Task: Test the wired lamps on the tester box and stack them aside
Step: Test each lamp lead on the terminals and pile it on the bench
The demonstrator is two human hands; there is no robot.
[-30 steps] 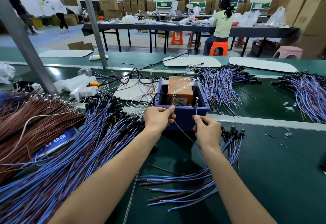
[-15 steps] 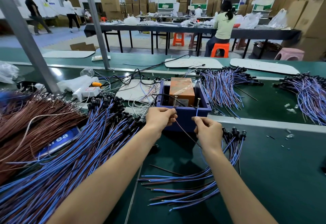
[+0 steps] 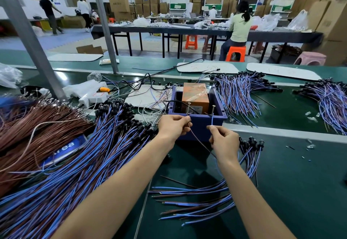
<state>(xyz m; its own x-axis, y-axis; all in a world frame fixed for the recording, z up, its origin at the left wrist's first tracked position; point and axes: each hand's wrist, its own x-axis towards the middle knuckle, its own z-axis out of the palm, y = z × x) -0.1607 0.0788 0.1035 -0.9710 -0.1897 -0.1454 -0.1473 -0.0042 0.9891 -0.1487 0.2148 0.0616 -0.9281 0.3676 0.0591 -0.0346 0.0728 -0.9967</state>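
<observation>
Now L hand (image 3: 173,127) & R hand (image 3: 224,141) pinch lamp wires (image 3: 199,142) at tester box (image 3: 200,127).

You have one view, from the wide-angle camera on your head. It faces forward and down over the green desk (image 3: 300,191). Your forearms come in from the bottom edge, and the left grip (image 3: 173,126) and right grip (image 3: 224,141) sit close to the lens near mid-frame, with the blue tester box (image 3: 201,124) just beyond. The upper part reaches far into the hall, to a long dark desk (image 3: 187,32) and stacked cartons (image 3: 120,3).
</observation>
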